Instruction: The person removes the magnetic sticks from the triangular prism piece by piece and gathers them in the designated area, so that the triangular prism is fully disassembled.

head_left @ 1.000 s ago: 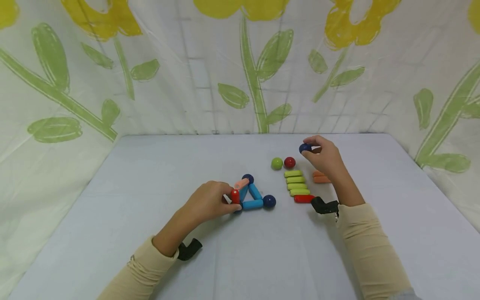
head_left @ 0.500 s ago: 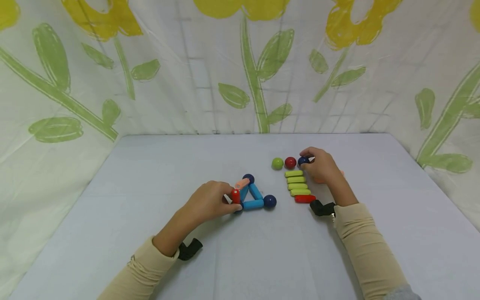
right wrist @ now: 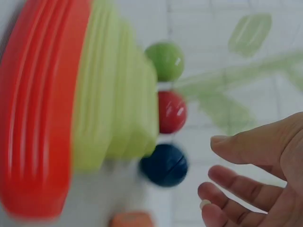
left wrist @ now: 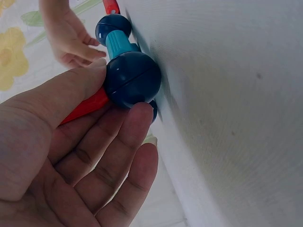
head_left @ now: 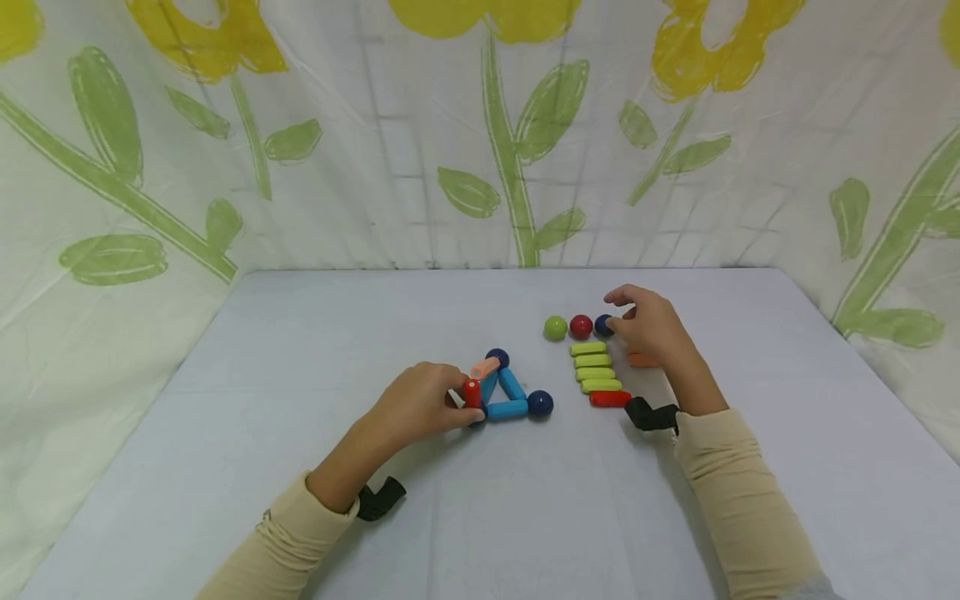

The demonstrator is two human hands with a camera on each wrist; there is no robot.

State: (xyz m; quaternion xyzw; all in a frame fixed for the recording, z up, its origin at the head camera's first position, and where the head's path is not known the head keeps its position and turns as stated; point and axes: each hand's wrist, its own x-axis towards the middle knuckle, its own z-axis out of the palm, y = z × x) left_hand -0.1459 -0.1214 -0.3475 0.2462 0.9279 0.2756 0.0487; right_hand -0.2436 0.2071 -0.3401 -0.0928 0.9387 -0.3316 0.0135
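Observation:
My left hand (head_left: 420,404) pinches a red rod (head_left: 472,393) that stands up from a navy ball (left wrist: 133,79), with the thumb and a fingertip at that ball too. This ball is the left corner of a triangle of light-blue rods (head_left: 507,409) and navy balls (head_left: 540,404). From the back corner ball (head_left: 497,358) a salmon rod (head_left: 484,367) sticks up. My right hand (head_left: 654,327) hovers with fingers apart beside another navy ball (right wrist: 165,165), holding nothing; in the right wrist view a gap shows between fingertips and ball.
A red ball (head_left: 581,326) and a green ball (head_left: 556,327) form a row with the loose navy one. Before them lie several yellow-green rods (head_left: 592,361) and a red rod (head_left: 611,399). Orange rods (head_left: 643,360) lie partly behind the right hand. A flowered curtain (head_left: 337,208) hangs behind the table.
My right hand has brought the navy ball down beside the red ball, let go of it and drawn back slightly. The left hand and the triangle have stayed in place.

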